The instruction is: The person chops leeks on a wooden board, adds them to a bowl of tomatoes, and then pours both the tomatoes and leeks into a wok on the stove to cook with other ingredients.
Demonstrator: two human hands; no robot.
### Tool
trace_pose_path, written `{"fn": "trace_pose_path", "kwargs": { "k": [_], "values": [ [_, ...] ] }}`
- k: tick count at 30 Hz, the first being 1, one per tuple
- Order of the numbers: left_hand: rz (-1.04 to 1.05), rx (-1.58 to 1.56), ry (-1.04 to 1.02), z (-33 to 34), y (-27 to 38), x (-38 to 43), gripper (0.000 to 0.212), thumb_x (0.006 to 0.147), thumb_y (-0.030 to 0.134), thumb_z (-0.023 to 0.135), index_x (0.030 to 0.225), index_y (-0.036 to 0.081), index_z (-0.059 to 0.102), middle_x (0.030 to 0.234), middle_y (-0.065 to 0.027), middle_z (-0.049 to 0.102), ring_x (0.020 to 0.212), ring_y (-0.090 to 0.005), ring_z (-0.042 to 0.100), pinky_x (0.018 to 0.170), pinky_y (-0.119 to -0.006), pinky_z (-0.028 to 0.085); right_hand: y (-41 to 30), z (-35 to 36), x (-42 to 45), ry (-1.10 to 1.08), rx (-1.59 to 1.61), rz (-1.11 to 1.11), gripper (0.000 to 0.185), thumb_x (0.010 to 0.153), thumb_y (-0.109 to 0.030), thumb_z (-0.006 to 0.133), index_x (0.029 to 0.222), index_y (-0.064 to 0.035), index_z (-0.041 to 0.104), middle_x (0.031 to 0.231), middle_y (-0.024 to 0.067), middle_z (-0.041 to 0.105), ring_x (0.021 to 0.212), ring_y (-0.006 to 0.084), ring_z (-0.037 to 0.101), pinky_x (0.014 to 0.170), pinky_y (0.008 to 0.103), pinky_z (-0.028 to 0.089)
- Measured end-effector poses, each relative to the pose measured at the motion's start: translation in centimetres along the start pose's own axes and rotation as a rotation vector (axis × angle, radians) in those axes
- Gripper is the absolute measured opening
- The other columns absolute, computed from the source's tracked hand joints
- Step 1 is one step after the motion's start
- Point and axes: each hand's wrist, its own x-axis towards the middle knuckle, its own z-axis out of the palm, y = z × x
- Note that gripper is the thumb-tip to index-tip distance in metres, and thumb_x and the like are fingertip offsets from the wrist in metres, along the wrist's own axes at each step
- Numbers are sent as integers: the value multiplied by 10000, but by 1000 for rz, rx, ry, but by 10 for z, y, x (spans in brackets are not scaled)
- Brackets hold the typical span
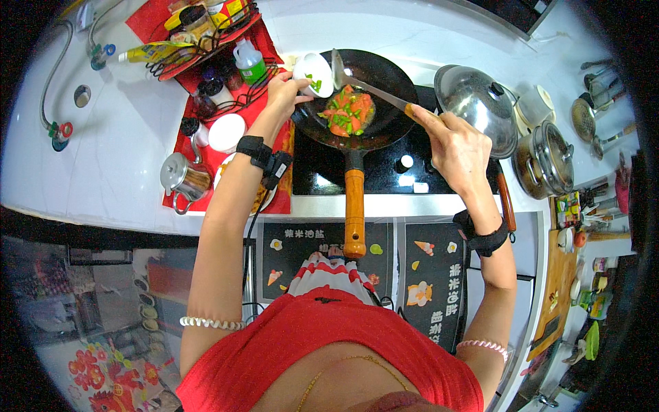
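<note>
My left hand (283,95) grips a small white bowl (315,69), tilted over the left rim of a dark wok (388,77); pieces of chopped green vegetable (316,84) cling inside it. My right hand (458,144) holds the handle of a metal ladle (378,92), whose head is beside the bowl. In the wok lie red-orange chunks, apparently tomato (360,108), with green pieces among them. The wok's wooden handle (354,211) points towards me over the edge of the black glass cooktop (324,172).
A domed metal lid (476,108) and a lidded glass pot (545,159) stand to the right. At the left, a red mat (280,190) bears a white round container (227,133), a metal-lidded jug (185,175) and a partly hidden plate of food. Behind is a rack of bottles and jars.
</note>
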Motion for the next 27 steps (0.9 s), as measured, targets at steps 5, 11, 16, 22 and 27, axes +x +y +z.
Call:
{"fn": "trace_pose_path", "kwargs": {
  "k": [5, 11, 16, 22, 27],
  "values": [
    [-10, -30, -38, -7, 11, -13, 326, 758, 5, 588, 1052, -83, 477, 1010, -164, 545, 891, -274, 581, 716, -414, 538, 10, -2, -9, 18, 0, 61, 383, 756, -121, 570, 1100, -287, 590, 611, 40, 487, 560, 212, 564, 456, 341, 426],
    [10, -240, -214, -34, 20, -49, 355, 817, 21, 516, 1146, -74, 424, 1106, -165, 520, 1035, -267, 527, 872, -471, 466, 23, -10, -19, -124, 105, 275, 347, 746, -191, 621, 1086, -262, 604, 706, 95, 607, 599, 293, 592, 531, 383, 460],
    [45, -385, -211, -47, 36, -112, 385, 817, -9, 495, 1186, -65, 398, 1161, -177, 496, 1079, -288, 500, 918, -497, 426, 40, -15, -27, -357, 240, 365, 302, 763, -220, 615, 1064, -200, 618, 768, 162, 626, 718, 339, 606, 633, 407, 474],
    [-28, -526, -71, -62, 29, -176, 387, 834, 35, 509, 1188, -64, 388, 1190, -189, 475, 1134, -305, 459, 977, -484, 371, 40, 7, -31, -482, 301, 349, 274, 788, -324, 595, 1006, -169, 654, 821, 157, 640, 784, 310, 622, 697, 395, 477],
    [-10, -535, -68, -72, 27, -218, 441, 843, 58, 503, 1226, -84, 336, 1229, -234, 431, 1143, -356, 437, 992, -494, 352, 20, 64, -30, -480, 327, 473, 305, 788, -326, 593, 1057, -186, 628, 856, 134, 647, 824, 301, 621, 728, 400, 483]
  ]
}}
